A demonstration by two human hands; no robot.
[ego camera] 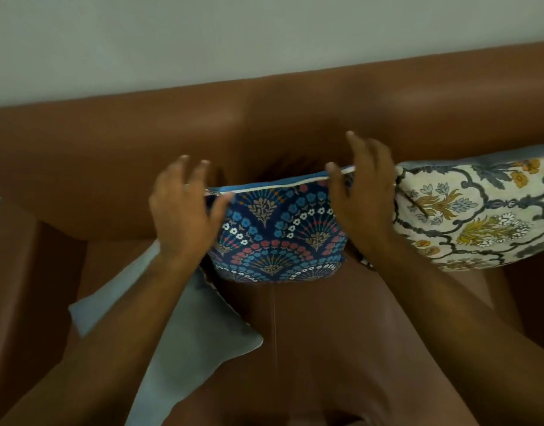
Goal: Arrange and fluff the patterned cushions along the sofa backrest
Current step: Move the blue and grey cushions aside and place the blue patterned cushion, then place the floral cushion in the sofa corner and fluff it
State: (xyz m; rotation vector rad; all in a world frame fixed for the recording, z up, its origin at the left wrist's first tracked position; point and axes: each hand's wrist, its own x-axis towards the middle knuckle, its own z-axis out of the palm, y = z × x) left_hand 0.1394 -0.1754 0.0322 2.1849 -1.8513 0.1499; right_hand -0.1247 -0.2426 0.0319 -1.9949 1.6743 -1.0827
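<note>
Nearest me, both bare forearms reach up from the bottom corners over the brown leather sofa seat (341, 348), smooth and glossy, with a thin seam running down its middle. A plain grey cushion (184, 333) lies flat on the seat at left, partly under my left forearm.

Further in, the blue fan-patterned cushion (279, 229) stands upright on the seat, leaning on the backrest (110, 149), with a light blue and white piped edge along its top. My left hand (184, 210) sits at its upper left corner, fingers spread and raised, thumb touching the fabric near the corner. Grip wide open, nothing pinched. My right hand (362, 198) is at the upper right corner, thumb at the piped edge, fingers splayed upward. Also wide open, no real hold on the cushion. Hands slightly blurred, so I cannot tell how firm the contact is.

Just beside it on the right, touching or nearly so behind my right hand, a cream floral cushion (479, 216) with grey scrollwork and yellow flowers leans on the backrest, running out of frame.

Farthest back, the rounded brown backrest top spans the full width, and behind it a plain pale wall (203, 35).
</note>
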